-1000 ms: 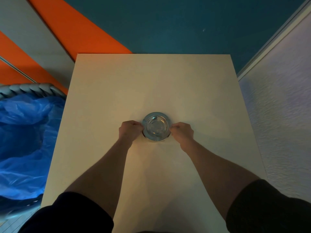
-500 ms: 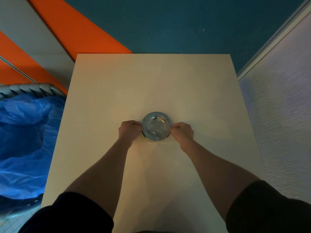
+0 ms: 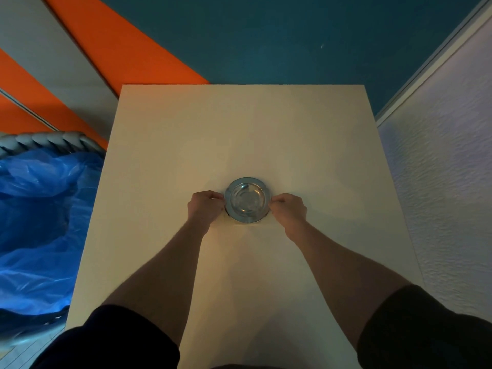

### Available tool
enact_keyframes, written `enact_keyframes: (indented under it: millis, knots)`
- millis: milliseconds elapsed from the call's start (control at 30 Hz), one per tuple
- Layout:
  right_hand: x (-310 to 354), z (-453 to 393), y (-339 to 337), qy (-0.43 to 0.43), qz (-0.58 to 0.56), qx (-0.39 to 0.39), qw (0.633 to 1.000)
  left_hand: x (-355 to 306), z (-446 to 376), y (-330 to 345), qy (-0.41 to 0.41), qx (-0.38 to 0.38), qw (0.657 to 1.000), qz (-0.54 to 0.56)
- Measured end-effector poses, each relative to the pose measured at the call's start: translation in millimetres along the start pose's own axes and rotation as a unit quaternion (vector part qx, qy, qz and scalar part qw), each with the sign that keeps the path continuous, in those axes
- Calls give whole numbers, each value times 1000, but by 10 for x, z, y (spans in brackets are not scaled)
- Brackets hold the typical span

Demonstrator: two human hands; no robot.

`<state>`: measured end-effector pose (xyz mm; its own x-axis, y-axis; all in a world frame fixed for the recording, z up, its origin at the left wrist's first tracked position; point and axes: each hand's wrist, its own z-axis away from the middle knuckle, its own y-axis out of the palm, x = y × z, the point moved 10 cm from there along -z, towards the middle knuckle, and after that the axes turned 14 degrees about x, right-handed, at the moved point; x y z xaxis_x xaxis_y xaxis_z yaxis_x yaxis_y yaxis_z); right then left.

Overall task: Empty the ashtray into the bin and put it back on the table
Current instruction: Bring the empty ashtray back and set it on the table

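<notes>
Bin (image 3: 40, 222) lined with a blue plastic bag (image 3: 34, 235) is seen well to the left of the left hand, beside the left edge of the table (image 3: 239, 129), with a woven grey rim showing at its far side. Left hand (image 3: 205, 209) is curled nearly closed, and its fingertips are pressed against the left rim of the ashtray (image 3: 247, 200). Ashtray, round, shiny and metallic, is placed flat on the pale tabletop, directly between the two hands; nothing can be made out inside its bowl. Right hand (image 3: 288, 209) is likewise curled, with its fingertips pinched on the right rim of the ashtray. Dark short sleeves are seen at both upper arms. White textured wall (image 3: 439, 195) lies right of the right hand.
</notes>
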<state>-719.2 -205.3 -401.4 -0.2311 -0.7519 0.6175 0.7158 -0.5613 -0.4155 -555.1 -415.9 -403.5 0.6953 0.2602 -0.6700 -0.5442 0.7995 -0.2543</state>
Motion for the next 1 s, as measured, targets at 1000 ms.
enact_keyframes:
  millis: [1000]
  knots:
    - [-47, 211, 289, -114, 435, 63, 891, 30, 267, 87, 158, 2, 838, -522]
